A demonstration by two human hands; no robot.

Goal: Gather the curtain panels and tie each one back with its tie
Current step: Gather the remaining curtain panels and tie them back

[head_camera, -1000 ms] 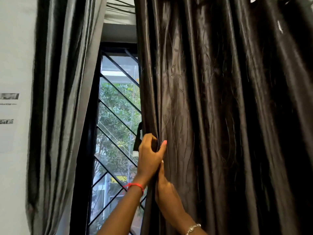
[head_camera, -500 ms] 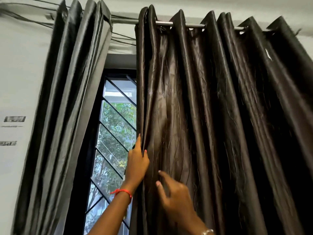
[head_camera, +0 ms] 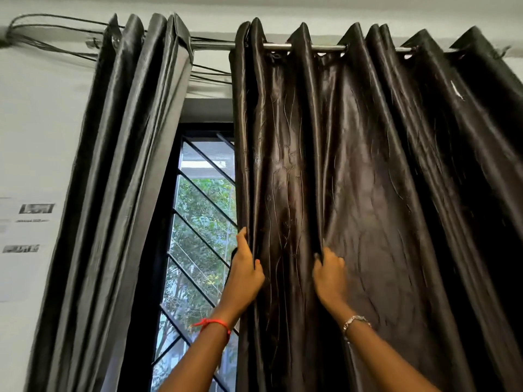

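The left grip [head_camera: 244, 274] is clamped on the leading edge of the right curtain panel [head_camera: 382, 179], with the thumb on the front of the cloth and the fingers tucked behind it. The right grip [head_camera: 329, 278] is closed on the next fold of the same panel, fingertips curled into the pleat; a strip of dark, shiny fabric hangs between the two. A red thread [head_camera: 215, 323] circles the left wrist and a metal bracelet [head_camera: 355, 321] the right. The panel hangs spread in loose pleats from the curtain rod [head_camera: 317, 47], covering the right part of the window [head_camera: 203, 222] — bars and green leaves show in the gap. Left of that gap hangs the left curtain panel [head_camera: 127, 165], bunched in tight folds against the wall [head_camera: 36, 137], well apart from both hands.
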